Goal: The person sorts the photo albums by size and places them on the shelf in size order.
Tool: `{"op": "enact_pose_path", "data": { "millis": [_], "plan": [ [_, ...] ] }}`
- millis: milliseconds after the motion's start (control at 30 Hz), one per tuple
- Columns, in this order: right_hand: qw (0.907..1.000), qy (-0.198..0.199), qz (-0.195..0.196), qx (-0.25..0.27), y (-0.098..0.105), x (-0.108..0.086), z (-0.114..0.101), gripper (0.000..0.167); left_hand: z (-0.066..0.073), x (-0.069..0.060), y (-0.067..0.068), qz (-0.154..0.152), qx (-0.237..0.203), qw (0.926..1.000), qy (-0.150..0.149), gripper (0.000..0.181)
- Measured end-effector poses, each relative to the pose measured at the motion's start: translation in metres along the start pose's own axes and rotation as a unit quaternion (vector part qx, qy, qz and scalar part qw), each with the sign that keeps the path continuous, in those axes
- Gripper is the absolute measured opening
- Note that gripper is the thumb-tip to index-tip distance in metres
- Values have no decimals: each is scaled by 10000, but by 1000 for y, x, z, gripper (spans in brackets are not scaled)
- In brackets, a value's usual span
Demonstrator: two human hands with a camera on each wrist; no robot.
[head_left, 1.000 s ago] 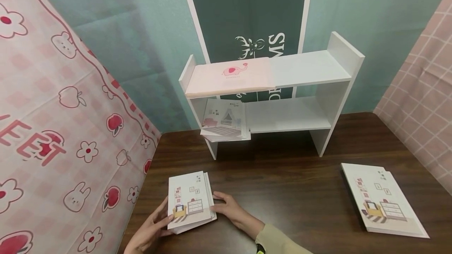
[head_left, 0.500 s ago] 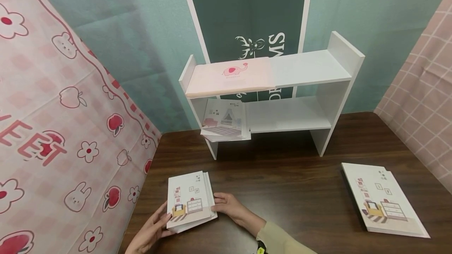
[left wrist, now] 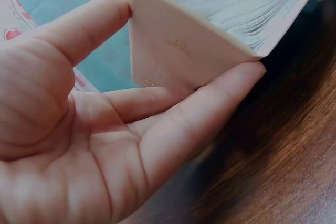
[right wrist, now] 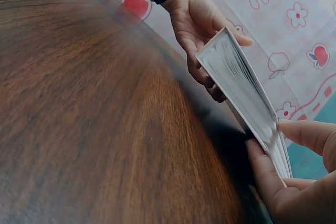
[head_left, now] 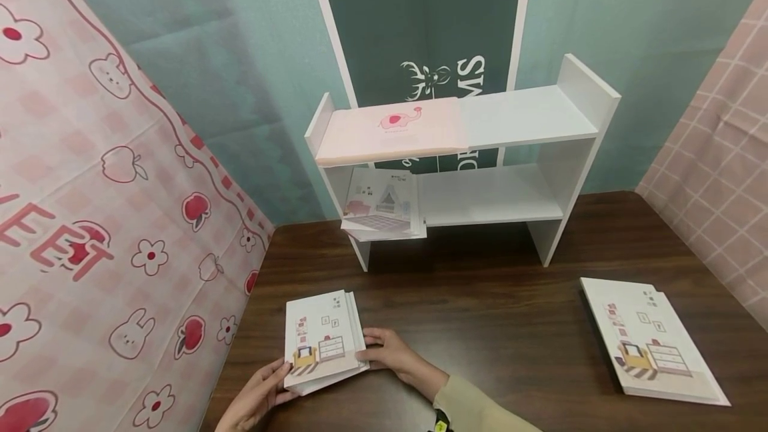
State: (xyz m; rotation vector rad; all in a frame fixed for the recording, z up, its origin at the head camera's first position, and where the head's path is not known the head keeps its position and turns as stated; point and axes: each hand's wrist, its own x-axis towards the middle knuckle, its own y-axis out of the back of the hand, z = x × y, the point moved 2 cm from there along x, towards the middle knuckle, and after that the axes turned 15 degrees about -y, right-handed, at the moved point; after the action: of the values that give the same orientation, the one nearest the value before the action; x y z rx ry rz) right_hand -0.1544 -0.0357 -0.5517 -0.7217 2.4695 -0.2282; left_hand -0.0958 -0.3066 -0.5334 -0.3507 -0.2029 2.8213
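A thick white hardcover book (head_left: 321, 335), its front printed with a yellow armchair and a chest of drawers, is held between both hands just above the table. My left hand (head_left: 255, 392) grips its left side. In the left wrist view the thumb lies on the upper edge of the pale spine (left wrist: 173, 40) and the fingers are under the lower edge. My right hand (head_left: 393, 355) pinches the opposite side. The right wrist view shows its thumb and fingers (right wrist: 310, 135) on either cover, with slightly fanned pages (right wrist: 236, 80) between.
A white two-tier shelf (head_left: 492, 195) stands at the back. A pale pink elephant-print item (head_left: 393, 135) lies on its top, and a stack of books (head_left: 381, 199) overhangs its lower tier. Another similar book or stack (head_left: 654, 345) lies at the right on the dark wooden table (head_left: 480, 312).
The left fingers have shifted slightly on the book's edge. Otherwise both hands and the book stay almost in place.
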Motion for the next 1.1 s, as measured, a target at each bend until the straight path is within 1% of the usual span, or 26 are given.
{"op": "enact_pose_path", "data": {
  "millis": [133,367,500,933,1100],
  "plan": [
    [10000,-80,3,-47,0,1,2,56,0,-1,0,27,-84,9999,72,75],
    [9997,-205,60,-155,1,3,4,56,-1,-1,-1,-91,-165,9998,32,77],
    [9997,-212,38,-130,1,3,4,56,-2,0,-1,-91,-187,9998,32,77],
    [9997,-250,-70,17,4,5,3,54,-2,1,-4,-153,-103,9998,-39,74],
    [9997,-197,-112,-29,5,3,0,54,-2,2,-4,-217,-9,9996,-159,72]
  ]
}}
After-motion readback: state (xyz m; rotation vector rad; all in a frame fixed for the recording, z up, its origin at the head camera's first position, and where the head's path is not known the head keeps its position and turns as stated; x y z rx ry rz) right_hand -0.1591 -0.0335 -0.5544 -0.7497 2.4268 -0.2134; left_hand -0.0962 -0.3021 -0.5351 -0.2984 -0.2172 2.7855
